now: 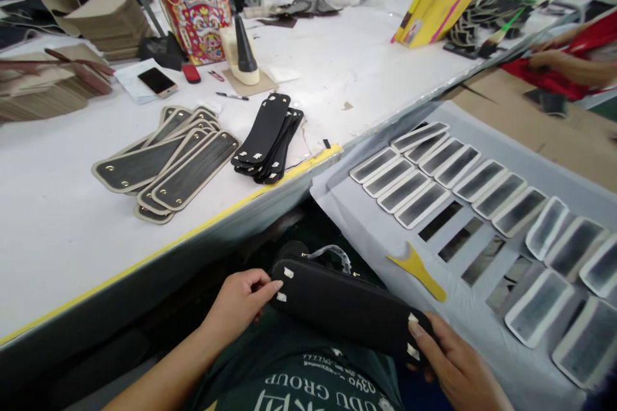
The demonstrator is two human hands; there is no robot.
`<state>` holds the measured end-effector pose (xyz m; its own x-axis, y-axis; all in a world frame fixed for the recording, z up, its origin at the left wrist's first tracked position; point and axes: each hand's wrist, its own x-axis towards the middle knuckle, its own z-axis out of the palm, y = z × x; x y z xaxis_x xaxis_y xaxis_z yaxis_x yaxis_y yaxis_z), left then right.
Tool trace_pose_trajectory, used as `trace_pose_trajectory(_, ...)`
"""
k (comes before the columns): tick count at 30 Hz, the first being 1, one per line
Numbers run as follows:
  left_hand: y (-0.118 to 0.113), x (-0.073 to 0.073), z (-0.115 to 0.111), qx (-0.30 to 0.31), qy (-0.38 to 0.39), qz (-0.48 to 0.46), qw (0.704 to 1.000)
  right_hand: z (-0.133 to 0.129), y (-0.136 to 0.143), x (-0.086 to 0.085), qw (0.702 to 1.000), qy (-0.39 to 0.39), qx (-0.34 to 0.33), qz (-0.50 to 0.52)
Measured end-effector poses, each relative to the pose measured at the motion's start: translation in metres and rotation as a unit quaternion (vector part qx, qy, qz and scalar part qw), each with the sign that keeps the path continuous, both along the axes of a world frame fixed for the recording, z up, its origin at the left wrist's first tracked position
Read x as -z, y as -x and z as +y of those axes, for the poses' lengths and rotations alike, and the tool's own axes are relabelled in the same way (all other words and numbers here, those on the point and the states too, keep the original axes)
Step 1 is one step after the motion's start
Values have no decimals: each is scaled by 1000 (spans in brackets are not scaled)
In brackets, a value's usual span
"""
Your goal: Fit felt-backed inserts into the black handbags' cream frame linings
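A long black panel (pixel 344 311) with rounded ends is held across my lap, with small whitish tabs near both ends. My left hand (pixel 243 302) grips its left end, thumb beside the tabs. At the other end my right hand (pixel 446 350) has its thumb on top by a tab and its fingers underneath. Behind the panel shows a handle (pixel 332 250) in clear wrapping with gold-coloured fittings; what it is fixed to is mostly hidden. A stack of similar black panels (pixel 265 131) lies near the table edge, beside grey panels (pixel 193 173) with pale borders and metal eyelets.
The white table (pixel 62 237) has a yellow-taped edge. On it are a phone (pixel 157 81), a glue bottle (pixel 245 54), a red bag (pixel 195 16) and a yellow box (pixel 441 6). Right, pale-edged pieces (pixel 489 189) and a yellow scraper (pixel 419 273) lie on sheeting. Another person's hands (pixel 559 58) hold red material.
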<state>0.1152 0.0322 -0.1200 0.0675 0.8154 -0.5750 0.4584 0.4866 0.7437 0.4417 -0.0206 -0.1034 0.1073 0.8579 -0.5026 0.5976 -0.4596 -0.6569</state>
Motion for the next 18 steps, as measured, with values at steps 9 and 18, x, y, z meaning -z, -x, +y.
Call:
trace_pose_trajectory(9, 3, 7, 3, -7, 22, 1, 1000, 4, 0, 5, 999, 25, 26, 11)
trace_pose_trajectory(18, 1, 4, 10, 6, -9, 22, 1000, 6, -2, 4, 998, 44, 33, -12)
